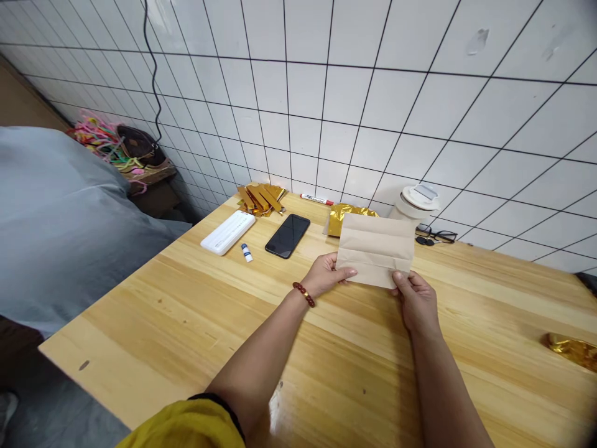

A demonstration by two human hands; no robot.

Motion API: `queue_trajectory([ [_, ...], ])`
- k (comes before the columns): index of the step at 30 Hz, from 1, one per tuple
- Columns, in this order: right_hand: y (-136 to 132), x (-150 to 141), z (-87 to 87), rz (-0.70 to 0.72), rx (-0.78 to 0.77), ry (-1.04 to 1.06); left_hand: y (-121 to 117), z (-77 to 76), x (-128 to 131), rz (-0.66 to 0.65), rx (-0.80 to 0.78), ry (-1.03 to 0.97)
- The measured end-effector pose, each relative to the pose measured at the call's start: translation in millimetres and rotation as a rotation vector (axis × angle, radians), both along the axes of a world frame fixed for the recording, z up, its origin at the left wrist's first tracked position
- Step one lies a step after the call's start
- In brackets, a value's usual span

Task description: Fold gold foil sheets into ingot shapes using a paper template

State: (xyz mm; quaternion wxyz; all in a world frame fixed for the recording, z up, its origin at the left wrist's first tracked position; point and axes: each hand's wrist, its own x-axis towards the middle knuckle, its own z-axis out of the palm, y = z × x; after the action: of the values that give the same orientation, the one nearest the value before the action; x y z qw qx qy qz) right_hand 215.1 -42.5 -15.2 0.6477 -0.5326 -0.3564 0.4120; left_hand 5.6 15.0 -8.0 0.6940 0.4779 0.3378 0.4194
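A sheet of light brown paper (375,246) with several straight crease lines is held up above the wooden table (196,354). My left hand (325,274) pinches its lower left corner, thumb on the near face. At the lower right corner, my right hand (415,297) grips it the same way. The fingers behind the sheet are mostly hidden. Just behind the paper lies a crumpled gold foil piece (339,219), partly covered by it. A beaded bracelet (304,294) circles my left wrist.
Left of my hands lie a black phone (288,236), a white power bank (228,232), a small blue-and-white tube (247,252) and gold strips (262,198). Along the wall are a red-and-white marker (316,200), a lidded cup (416,202) and glasses (441,235). More gold foil (573,350) is right. A person (60,218) is left.
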Motion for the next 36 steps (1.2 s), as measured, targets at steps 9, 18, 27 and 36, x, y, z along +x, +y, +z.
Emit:
queue_trajectory([
  [9,0.8,0.0,-5.5,-0.005,-0.016,0.005,1.4,1.4,0.6,0.047,0.042,-0.027],
  [18,-3.9,2.9,-5.6,0.175,-0.014,-0.060,1.6,-1.9,-1.3,0.059,-0.023,-0.093],
  [27,-1.3,-2.4,-4.7,0.032,-0.073,0.108,-1.3,2.5,-1.9,0.016,0.002,-0.206],
  [36,-5.0,2.7,-8.8,0.131,-0.066,0.071,-0.6,3.5,-2.7,0.063,-0.008,-0.165],
])
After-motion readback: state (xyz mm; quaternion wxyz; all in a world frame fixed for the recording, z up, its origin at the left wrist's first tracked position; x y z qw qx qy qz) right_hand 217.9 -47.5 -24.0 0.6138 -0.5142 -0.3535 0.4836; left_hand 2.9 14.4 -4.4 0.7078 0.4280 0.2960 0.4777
